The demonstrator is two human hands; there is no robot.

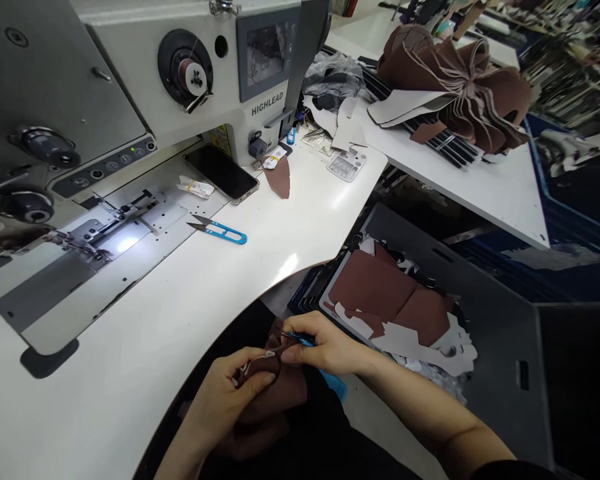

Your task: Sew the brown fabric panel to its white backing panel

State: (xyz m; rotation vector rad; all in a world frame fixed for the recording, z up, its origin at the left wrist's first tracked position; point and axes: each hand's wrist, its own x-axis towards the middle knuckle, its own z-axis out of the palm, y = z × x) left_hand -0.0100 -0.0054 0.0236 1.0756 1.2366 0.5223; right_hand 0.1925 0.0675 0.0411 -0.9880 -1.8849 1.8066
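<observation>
My left hand [235, 390] is closed on a brown leather piece [280, 393], held over my lap below the table's curved edge. My right hand [325, 347] is closed on blue thread snips [333, 380], whose tip meets the top edge of the piece between my thumbs. A second pair of blue snips [220, 231] lies on the white table [145, 347] beside the sewing machine's lit needle plate [120, 237].
A HIGHLEAD sewing machine [145, 80] fills the upper left, with a phone [224, 172] and a small brown cut piece [279, 179] near its base. A grey bin [500, 320] to my right holds brown and white cut pieces. A stack of brown pieces [455, 80] sits on the far table.
</observation>
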